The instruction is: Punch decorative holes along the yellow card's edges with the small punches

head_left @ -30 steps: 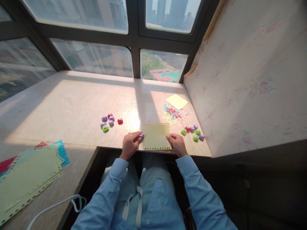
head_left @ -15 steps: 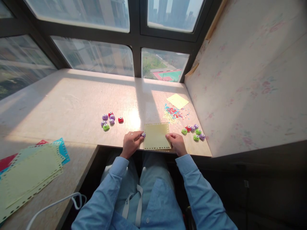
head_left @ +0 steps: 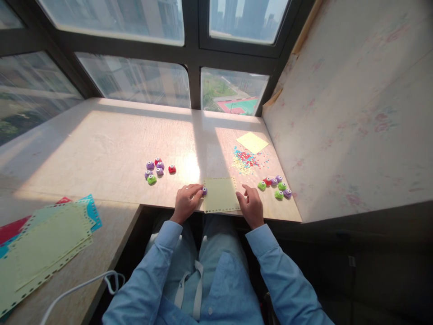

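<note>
A pale yellow sheet of paper (head_left: 220,195) with holes punched along its edges lies at the front of the sill. At its left edge, my left hand (head_left: 186,201) is closed on a small purple craft punch (head_left: 204,191). My right hand (head_left: 251,204) is beside the sheet's right edge, thumb and fingers apart, with nothing between them. The thumb tip is close to the paper; whether it touches I cannot tell.
More punches in purple, red and green stand in a left group (head_left: 155,170) and a right group (head_left: 274,186). Paper confetti (head_left: 247,160) and a yellow sheet (head_left: 252,142) lie farther back. Punched coloured sheets (head_left: 50,243) and a white cable (head_left: 77,287) are at left.
My right hand has let go of the paper's right edge and its fingers have spread. The sheet has shifted slightly. My left hand keeps the purple punch at the left edge.
</note>
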A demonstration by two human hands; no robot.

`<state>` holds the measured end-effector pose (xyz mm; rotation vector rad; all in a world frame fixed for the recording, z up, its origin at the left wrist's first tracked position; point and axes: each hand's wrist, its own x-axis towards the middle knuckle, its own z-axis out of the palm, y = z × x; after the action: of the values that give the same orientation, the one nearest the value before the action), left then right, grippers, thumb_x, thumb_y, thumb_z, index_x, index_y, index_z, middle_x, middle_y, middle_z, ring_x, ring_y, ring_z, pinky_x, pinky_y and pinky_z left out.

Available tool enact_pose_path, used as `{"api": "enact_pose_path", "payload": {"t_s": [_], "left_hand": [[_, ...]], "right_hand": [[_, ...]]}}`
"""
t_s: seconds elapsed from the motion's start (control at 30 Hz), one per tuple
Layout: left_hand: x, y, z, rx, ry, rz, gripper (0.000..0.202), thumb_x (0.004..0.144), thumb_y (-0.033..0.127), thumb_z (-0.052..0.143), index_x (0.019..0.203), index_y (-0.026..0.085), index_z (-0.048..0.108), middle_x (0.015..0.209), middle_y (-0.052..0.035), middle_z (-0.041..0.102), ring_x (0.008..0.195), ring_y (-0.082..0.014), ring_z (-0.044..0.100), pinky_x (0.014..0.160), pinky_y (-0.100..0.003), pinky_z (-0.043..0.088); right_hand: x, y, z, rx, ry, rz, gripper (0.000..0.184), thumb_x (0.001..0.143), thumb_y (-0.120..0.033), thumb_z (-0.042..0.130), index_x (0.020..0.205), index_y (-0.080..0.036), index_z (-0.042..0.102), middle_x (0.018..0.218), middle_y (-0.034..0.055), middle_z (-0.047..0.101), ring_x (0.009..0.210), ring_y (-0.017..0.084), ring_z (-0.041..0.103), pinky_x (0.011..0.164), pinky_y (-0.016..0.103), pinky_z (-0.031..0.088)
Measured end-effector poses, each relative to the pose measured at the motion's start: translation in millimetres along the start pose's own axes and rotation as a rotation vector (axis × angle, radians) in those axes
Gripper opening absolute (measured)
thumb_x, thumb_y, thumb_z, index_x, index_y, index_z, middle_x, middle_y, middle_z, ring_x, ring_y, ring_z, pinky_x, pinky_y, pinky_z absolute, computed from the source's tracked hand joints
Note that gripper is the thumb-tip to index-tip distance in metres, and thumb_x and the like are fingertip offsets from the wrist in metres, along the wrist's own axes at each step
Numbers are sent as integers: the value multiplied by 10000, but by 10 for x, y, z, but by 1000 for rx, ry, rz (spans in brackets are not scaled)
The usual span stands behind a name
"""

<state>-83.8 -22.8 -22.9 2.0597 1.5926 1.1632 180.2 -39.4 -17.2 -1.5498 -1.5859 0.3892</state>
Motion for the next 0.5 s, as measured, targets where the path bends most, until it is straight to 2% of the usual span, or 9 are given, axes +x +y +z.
{"api": "enact_pose_path", "payload": {"t_s": [0.1, 0.23, 0.33, 0.5], "left_hand": [[-3, 6, -5, 22, -22, -5, 182, 908, 308, 633, 1028, 264, 764, 1060, -32, 781, 979, -238, 693, 904, -430, 533], [-1, 27, 9, 37, -19, -33, 161, 903, 318, 659, 1004, 263, 771, 1047, -27, 783, 966, -234, 692, 900, -418, 530], [5, 46, 13, 46, -10, -55, 150, 901, 324, 662, 982, 266, 774, 1044, -29, 783, 956, -231, 694, 899, -413, 528], [8, 67, -37, 9, -49, -39, 139, 886, 325, 676, 967, 275, 777, 1004, -21, 789, 946, -231, 692, 874, -413, 525]], "right_hand": [[-27, 18, 0, -129, -47, -247, 350, 982, -385, 503, 1202, -173, 675, 1032, 134, 652, 952, 260, 621, 846, 409, 523], [61, 85, 76, -233, -245, -507, 311, 988, -323, 525, 1241, -204, 662, 1322, 156, 622, 1236, 295, 556, 979, 448, 458], [124, 126, 151, -307, -353, -551, 305, 990, -310, 535, 1248, -214, 666, 1372, 151, 615, 1307, 303, 525, 990, 458, 431], [119, 129, 187, -353, -354, -532, 328, 993, -305, 533, 1285, -216, 654, 1419, 149, 593, 1340, 304, 511, 1004, 457, 424]]}}
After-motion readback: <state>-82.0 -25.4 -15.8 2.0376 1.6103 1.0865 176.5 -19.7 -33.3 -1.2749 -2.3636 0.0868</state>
